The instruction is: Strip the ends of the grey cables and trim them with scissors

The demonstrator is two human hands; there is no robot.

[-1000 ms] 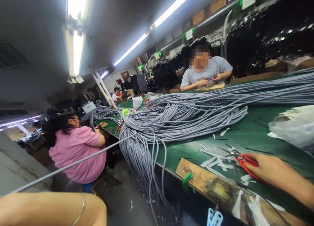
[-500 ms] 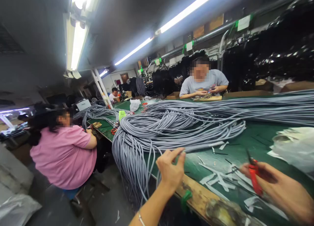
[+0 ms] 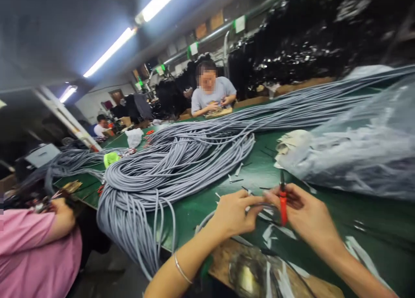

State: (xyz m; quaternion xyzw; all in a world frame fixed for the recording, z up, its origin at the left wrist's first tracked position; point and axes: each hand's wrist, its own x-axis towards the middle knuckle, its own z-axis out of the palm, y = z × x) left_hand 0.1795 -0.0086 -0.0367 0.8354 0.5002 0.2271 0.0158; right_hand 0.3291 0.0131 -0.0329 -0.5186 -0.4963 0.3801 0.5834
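Note:
My left hand (image 3: 238, 212) is closed in a pinch around a grey cable (image 3: 206, 220), which runs in from the left behind the wrist. In my right hand (image 3: 308, 209) is a small pair of red-handled cutters (image 3: 283, 205), its dark jaws pointing up. The fingertips of both hands meet or nearly meet at the cable; the exact contact is blurred. Left of the hands lies a large coiled bundle of grey cables (image 3: 139, 172), part of it hanging over the table edge. White strips (image 3: 269, 235) are scattered under and around the hands.
A clear plastic bag (image 3: 363, 155) of white scraps covers the table's right side. A worn wooden board (image 3: 223, 261) lies along the near edge. One person (image 3: 212, 93) sits across the green table (image 3: 259, 160); another, in pink (image 3: 39, 250), sits at left. A green basket-like object (image 3: 111, 159) stands beyond the coil.
My view has swung to the right. My hands, apart before, are now together, with the cutters beside the left fingers. The grey cable now shows at my left hand.

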